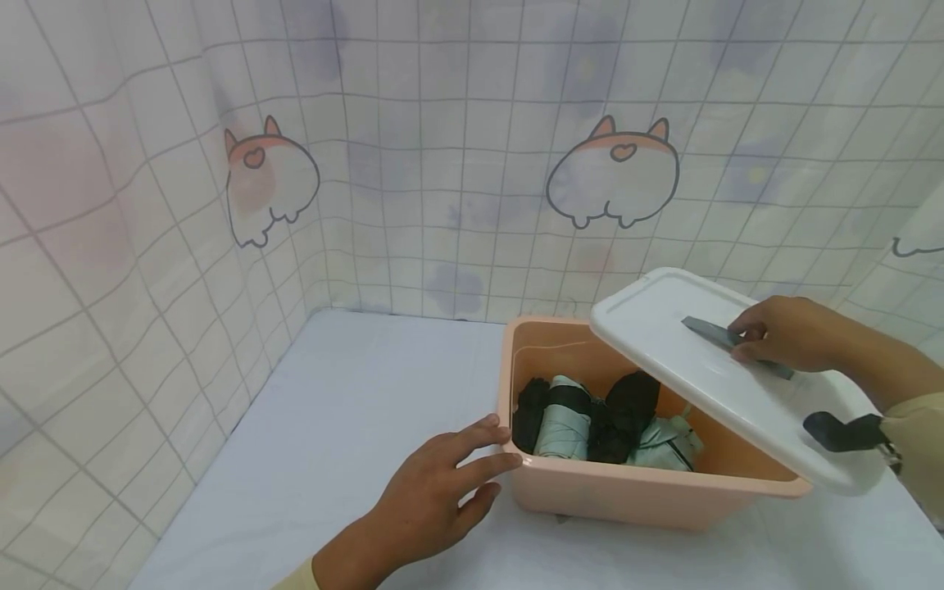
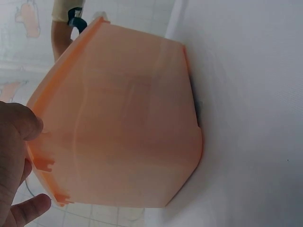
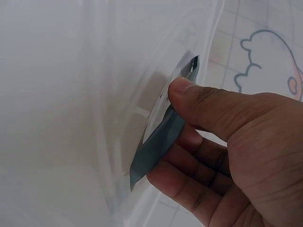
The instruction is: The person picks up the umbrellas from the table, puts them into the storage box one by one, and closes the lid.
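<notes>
An orange plastic storage bin [image 1: 612, 496] stands on the white surface, with its front wall [image 2: 128, 118] large in the left wrist view. A white lid [image 1: 686, 328] slants over the bin's right part. My right hand [image 1: 792, 332] pinches the lid's grey handle [image 3: 158, 144] between thumb and fingers. At the bin's left front corner, my left hand [image 1: 442, 479] touches the rim with extended fingers. Inside lie a pale green folded umbrella [image 1: 564, 422] with a black band, dark bundles [image 1: 623, 418] and a pale green cloth item [image 1: 667, 442]. The lid hides the bin's right end.
White cloth-like covering [image 1: 347, 393] spreads left of the bin. A grid-patterned curtain [image 1: 442, 164] with cartoon animals hangs behind and along the left. A black strap-like piece [image 1: 841, 432] sits at the right wrist, over the lid.
</notes>
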A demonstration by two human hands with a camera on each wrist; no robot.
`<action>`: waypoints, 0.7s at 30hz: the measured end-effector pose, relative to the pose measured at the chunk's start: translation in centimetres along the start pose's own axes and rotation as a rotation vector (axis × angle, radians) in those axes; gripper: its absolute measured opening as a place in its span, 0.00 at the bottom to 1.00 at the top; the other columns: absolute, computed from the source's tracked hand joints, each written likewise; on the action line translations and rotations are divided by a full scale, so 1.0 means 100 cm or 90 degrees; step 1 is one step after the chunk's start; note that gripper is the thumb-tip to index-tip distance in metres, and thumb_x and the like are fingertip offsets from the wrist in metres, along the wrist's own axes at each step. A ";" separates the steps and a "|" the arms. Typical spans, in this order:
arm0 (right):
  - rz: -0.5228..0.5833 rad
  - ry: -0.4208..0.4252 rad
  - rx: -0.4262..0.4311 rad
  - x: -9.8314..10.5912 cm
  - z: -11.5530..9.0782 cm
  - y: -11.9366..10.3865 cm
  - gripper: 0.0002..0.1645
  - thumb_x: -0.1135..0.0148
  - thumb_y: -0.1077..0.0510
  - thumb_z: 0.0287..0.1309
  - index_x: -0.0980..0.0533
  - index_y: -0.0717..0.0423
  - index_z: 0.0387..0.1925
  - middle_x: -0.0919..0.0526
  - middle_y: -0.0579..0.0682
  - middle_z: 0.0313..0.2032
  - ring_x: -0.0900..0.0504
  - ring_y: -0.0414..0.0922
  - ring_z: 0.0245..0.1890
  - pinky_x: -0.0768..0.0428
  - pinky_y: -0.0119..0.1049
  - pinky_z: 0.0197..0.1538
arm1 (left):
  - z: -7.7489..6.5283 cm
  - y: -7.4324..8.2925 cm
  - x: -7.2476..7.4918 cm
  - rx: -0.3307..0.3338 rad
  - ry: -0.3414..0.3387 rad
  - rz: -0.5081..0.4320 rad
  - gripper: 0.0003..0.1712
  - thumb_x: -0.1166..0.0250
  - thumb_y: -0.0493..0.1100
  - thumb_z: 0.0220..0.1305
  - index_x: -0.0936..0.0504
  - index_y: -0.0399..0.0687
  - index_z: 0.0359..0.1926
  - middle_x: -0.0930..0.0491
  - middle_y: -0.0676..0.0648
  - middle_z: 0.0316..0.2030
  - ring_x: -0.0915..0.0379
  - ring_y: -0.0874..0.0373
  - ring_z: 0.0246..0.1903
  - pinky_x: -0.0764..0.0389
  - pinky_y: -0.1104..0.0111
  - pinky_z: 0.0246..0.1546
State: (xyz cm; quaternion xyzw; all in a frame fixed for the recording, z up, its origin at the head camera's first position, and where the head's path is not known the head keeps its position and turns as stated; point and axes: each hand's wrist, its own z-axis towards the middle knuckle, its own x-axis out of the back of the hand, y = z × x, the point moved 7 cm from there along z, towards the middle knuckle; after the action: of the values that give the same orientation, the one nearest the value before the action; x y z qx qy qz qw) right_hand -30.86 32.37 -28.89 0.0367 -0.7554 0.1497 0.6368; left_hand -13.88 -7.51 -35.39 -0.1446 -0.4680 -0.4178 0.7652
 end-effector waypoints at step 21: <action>0.003 -0.005 0.033 -0.002 0.009 -0.024 0.27 0.27 0.60 0.60 0.21 0.70 0.57 0.22 0.46 0.29 0.24 0.45 0.29 0.24 0.39 0.28 | 0.002 0.000 0.001 -0.016 0.010 -0.002 0.29 0.27 0.42 0.63 0.21 0.65 0.64 0.30 0.56 0.67 0.38 0.60 0.72 0.20 0.63 0.56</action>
State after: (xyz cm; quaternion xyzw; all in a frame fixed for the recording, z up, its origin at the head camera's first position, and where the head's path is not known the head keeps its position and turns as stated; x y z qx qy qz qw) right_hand -31.05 29.77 -28.81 0.0517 -0.7538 0.1707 0.6325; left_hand -13.96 -7.45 -35.25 -0.1505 -0.4571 -0.4262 0.7660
